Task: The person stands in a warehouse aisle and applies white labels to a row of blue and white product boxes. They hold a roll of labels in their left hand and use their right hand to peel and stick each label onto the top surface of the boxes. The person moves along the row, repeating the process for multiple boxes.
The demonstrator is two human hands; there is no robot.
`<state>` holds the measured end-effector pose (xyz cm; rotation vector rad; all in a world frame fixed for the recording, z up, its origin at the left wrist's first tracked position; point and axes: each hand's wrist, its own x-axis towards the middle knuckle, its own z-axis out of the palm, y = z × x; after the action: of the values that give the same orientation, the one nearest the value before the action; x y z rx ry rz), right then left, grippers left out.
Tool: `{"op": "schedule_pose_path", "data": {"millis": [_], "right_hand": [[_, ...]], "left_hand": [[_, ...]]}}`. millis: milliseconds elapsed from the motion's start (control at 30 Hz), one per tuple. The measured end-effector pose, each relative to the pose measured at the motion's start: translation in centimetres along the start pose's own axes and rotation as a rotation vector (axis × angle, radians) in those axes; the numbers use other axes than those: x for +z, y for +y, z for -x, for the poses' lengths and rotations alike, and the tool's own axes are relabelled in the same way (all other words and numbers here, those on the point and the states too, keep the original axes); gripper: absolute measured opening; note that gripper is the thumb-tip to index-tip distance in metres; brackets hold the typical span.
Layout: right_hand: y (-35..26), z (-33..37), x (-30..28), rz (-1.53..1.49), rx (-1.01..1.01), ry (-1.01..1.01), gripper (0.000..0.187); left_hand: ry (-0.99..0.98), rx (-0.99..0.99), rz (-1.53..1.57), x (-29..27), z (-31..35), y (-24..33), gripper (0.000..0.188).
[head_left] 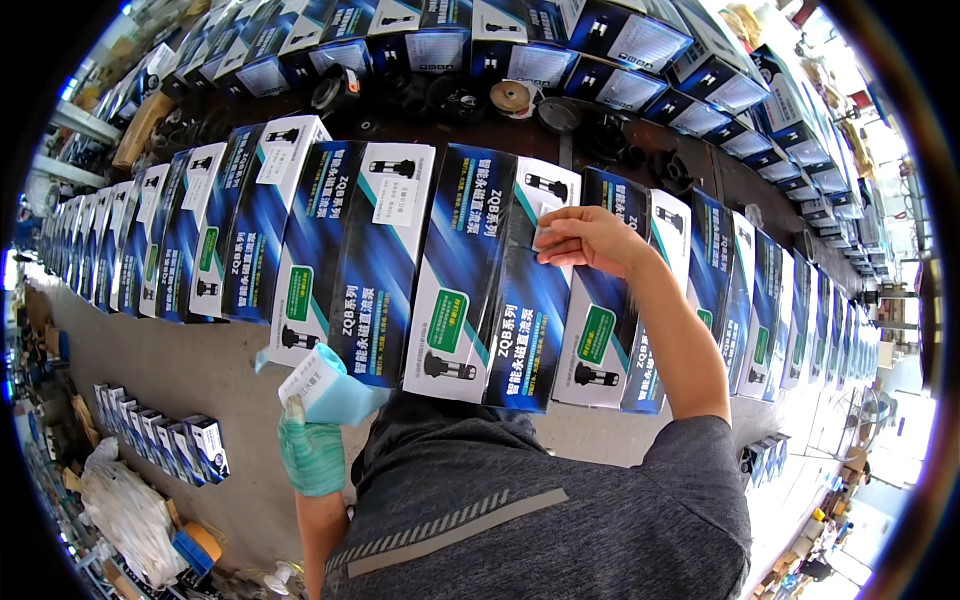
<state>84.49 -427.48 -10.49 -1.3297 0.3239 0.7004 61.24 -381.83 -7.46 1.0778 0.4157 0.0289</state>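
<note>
right hand (588, 240) half-curled, hold unclear, over one box (490, 285); left hand (312, 455) grips one roll (338, 392).

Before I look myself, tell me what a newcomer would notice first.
First, the long row of blue-and-white boxes curving across the middle. Next, the bare right hand at the upper part of a central box. Then, at lower left, a pale blue roll held in the teal-covered left hand.
</note>
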Motion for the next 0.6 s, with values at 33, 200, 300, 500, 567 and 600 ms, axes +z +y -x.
{"op": "schedule_pose_path", "data": {"millis": [33, 200, 300, 500, 567, 600], "right_hand": [[0.1, 0.2, 0.1, -0.104, 0.078, -0.017, 0.029], [0.3, -2.4, 0.8, -0.045, -0.578, 0.411, 0.037], [0.4, 3.0, 7.8, 0.327, -0.720, 0.277, 0.027], [4.9, 14.8, 20.6, 0.520, -1.020, -0.246, 0.054], [5.9, 16.1, 22.2, 0.508, -0.946, -0.274, 0.052], [6.5, 16.6, 22.8, 0.549, -0.993, -0.244, 0.048]], "left_hand": [[-0.039, 0.002, -0.024, 0.2, 0.2, 0.2, 0.053], [-0.184, -0.024, -0.125, 1.7, 1.3, 1.1, 0.043], [-0.176, -0.057, -0.079, 1.8, 1.9, -0.4, 0.041], [-0.403, 0.157, -0.373, 4.4, 4.7, 0.7, 0.044], [-0.459, 0.251, -0.435, 4.4, 6.1, 0.9, 0.045], [-0.465, 0.257, -0.463, 3.8, 6.9, 0.4, 0.046]]}}
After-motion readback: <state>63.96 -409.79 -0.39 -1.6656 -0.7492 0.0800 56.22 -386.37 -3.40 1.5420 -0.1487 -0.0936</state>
